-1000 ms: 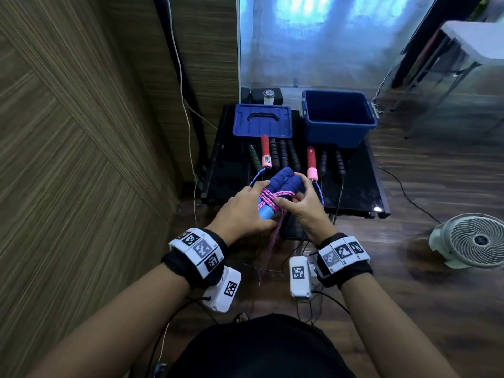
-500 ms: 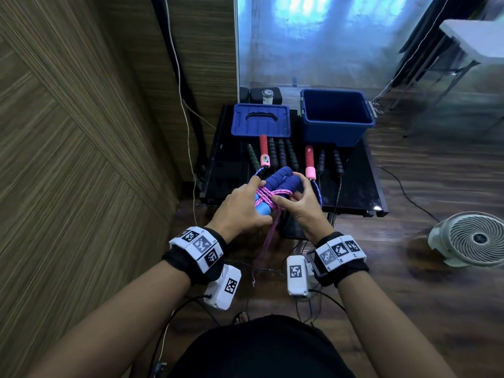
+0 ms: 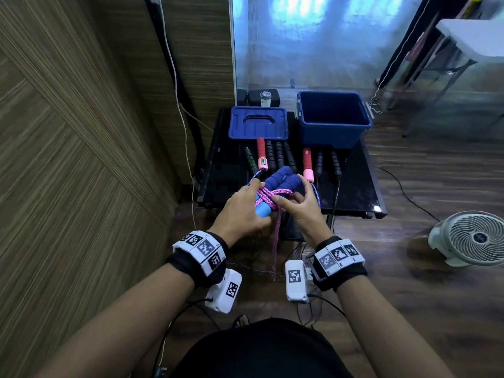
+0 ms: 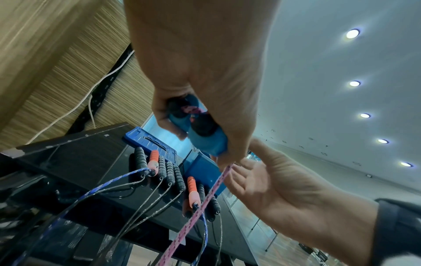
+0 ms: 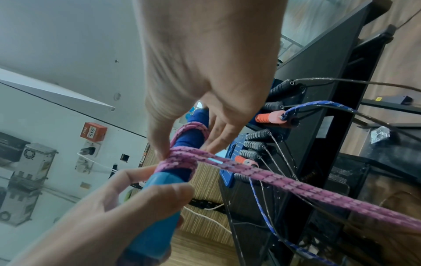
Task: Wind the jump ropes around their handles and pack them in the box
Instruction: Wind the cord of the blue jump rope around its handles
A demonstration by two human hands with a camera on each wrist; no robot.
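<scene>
- Wraps of the pink braided jump rope (image 3: 266,196) now cross my pair of dark-blue foam handles with light-blue plastic ends (image 3: 281,181) in a few turns; over the last second the bundle has barely shifted, just lifted a touch toward the row of ropes beyond my fingers.
- Left hand (image 3: 240,211) is curled round the light-blue ends of the handles, clamping both together, as it was a second ago.
- Right hand (image 3: 296,207) has changed most: thumb and forefinger pinch the pink turns against the foam, while the other fingers have fanned out straighter than before.
- Loose tail of the pink rope hangs down between my wrists toward the floor, so I judge the winding is only partly done and more turns are needed.
- Open dark-blue plastic box (image 3: 334,121) stands well beyond my right hand on the black table (image 3: 357,186), with nothing visible inside; its dark-blue lid with a moulded grip (image 3: 258,123) lies flat beyond my left hand.
- Red-and-pink handles (image 3: 261,154) and black ribbed foam handles (image 3: 279,154) lie unwound between my hands and the box, cords trailing off the near edge, so most of the job is still ahead.
</scene>
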